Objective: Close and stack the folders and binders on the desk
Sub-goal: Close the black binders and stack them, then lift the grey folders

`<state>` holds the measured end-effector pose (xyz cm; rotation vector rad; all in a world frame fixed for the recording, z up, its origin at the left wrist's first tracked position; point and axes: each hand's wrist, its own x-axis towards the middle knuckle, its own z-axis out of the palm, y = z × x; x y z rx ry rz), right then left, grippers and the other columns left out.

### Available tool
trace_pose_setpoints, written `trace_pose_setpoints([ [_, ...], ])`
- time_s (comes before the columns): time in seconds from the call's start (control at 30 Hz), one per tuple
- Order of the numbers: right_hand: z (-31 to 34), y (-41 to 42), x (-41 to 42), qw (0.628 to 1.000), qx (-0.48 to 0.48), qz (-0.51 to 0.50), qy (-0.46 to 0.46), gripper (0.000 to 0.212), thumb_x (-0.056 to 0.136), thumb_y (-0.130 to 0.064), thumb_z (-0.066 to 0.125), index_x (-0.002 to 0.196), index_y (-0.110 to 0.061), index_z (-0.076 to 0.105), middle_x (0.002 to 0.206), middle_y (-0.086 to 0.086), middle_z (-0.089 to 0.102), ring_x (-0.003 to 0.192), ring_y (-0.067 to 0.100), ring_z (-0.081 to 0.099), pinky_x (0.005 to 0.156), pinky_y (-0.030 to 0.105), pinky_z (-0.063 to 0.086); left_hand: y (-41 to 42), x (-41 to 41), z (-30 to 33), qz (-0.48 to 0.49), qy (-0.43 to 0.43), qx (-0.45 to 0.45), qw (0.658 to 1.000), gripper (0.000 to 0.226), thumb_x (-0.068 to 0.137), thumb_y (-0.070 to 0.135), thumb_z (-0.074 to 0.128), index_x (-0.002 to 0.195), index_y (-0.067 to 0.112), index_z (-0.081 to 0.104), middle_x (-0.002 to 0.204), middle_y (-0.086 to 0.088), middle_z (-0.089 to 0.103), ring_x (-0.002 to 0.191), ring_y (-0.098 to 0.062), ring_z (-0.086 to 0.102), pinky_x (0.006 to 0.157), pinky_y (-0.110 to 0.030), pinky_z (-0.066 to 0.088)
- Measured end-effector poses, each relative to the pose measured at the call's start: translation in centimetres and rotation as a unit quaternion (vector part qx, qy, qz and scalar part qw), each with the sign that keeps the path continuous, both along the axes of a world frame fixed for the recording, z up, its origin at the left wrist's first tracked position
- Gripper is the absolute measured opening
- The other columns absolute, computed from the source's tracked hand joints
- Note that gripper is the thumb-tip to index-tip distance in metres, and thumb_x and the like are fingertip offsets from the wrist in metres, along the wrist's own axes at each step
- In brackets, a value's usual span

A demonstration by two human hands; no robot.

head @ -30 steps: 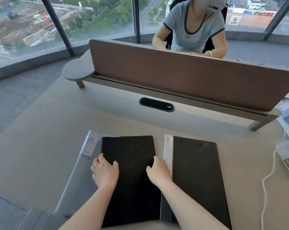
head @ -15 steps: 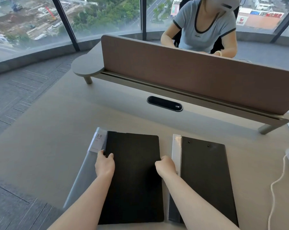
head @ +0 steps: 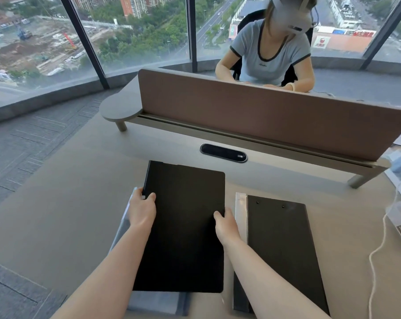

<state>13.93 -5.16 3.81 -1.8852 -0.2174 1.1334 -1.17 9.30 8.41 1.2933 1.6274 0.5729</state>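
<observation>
While both hands clamp its long edges, the black folder (head: 185, 226) sits closed at the near middle of the desk (head: 57, 215), seemingly tilted up off a grey folder (head: 158, 302) that shows under it at the left and near edges. The left hand (head: 141, 210) grips the spine side, thumb on the cover and fingers curled around the edge. The right hand (head: 226, 223) pinches the opposite edge, thumb on top, fingers out of sight beneath. Just to the right, apart from it, lies a dark clipboard (head: 280, 249), flat, with a silvery strip (head: 240, 212) along its left side.

Handling guess: the black folder looks stiff, flat and light, holding its shape with no sag. The cover is matte, so probably not very slippery, though a smooth plastic grey folder under it could slide. A grip at mid-length on both long edges, as here, seems the sensible hold; taken by the open side alone, the cover might flap open. A white cable (head: 376, 254) trails at the far right, well clear.
</observation>
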Motion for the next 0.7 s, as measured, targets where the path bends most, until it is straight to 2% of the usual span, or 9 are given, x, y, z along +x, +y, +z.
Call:
trace_pose_setpoints([
  [0.1, 0.5, -0.6, 0.9, 0.998, 0.036, -0.058, -0.002, 0.037, 0.099, -0.025, 0.047, 0.135, -0.021, 0.049, 0.131, -0.004, 0.058, 0.121, 0.022, 0.056, 0.106, 0.042, 0.046, -0.1, 1.1, 0.8, -0.011, -0.021, 0.006, 1.0, 0.049, 0.098, 0.022, 0.053, 0.145, 0.016, 0.041, 0.138, -0.007, 0.05, 0.119, -0.029, 0.055, 0.102, -0.047, 0.046],
  [0.17, 1.1, -1.1, 2.0, 0.995, 0.053, -0.08, -0.034, 0.026, 0.097, -0.022, 0.051, 0.121, -0.02, 0.059, 0.121, -0.002, 0.065, 0.111, 0.02, 0.062, 0.101, 0.043, 0.05, -0.3, 2.1, 1.1, -0.014, -0.041, 0.003, 0.999, 0.05, 0.098, 0.021, 0.053, 0.146, 0.016, 0.04, 0.14, -0.009, 0.05, 0.123, -0.03, 0.053, 0.103, -0.048, 0.046],
  [0.23, 1.7, -1.7, 3.3, 0.99, 0.066, -0.099, -0.072, 0.014, 0.096, -0.021, 0.053, 0.108, -0.021, 0.061, 0.109, -0.004, 0.066, 0.099, 0.015, 0.062, 0.097, 0.041, 0.052, -0.8, 3.3, 1.4, -0.018, -0.06, -0.003, 0.998, 0.049, 0.098, 0.021, 0.053, 0.145, 0.016, 0.041, 0.14, -0.009, 0.052, 0.124, -0.031, 0.053, 0.104, -0.051, 0.046],
  [0.37, 2.5, -3.8, 6.0, 0.983, 0.046, -0.128, -0.12, 0.028, 0.097, -0.024, 0.054, 0.123, -0.017, 0.06, 0.118, -0.002, 0.066, 0.111, 0.02, 0.062, 0.099, 0.044, 0.051, -2.6, 6.4, 1.3, -0.046, -0.093, -0.028, 0.994, 0.045, 0.099, 0.022, 0.053, 0.143, 0.016, 0.044, 0.131, -0.011, 0.058, 0.113, -0.029, 0.059, 0.099, -0.049, 0.05],
  [0.47, 2.2, -6.5, 8.0, 0.978, 0.019, -0.15, -0.143, 0.03, 0.099, -0.022, 0.053, 0.128, -0.016, 0.059, 0.118, -0.005, 0.063, 0.111, 0.018, 0.059, 0.1, 0.039, 0.049, -4.8, 8.7, 0.6, -0.094, -0.1, -0.054, 0.989, 0.043, 0.101, 0.016, 0.049, 0.144, 0.014, 0.044, 0.122, -0.01, 0.061, 0.104, -0.027, 0.06, 0.089, -0.041, 0.051],
  [0.7, -0.9, -13.2, 11.5, 0.972, -0.056, -0.168, -0.156, 0.027, 0.099, -0.019, 0.051, 0.124, -0.019, 0.06, 0.116, -0.002, 0.065, 0.107, 0.023, 0.061, 0.085, 0.033, 0.047, -9.9, 12.6, -3.4, -0.184, -0.049, -0.109, 0.976, 0.042, 0.1, 0.012, 0.05, 0.142, 0.012, 0.047, 0.126, -0.01, 0.062, 0.114, -0.03, 0.061, 0.096, -0.043, 0.053],
])
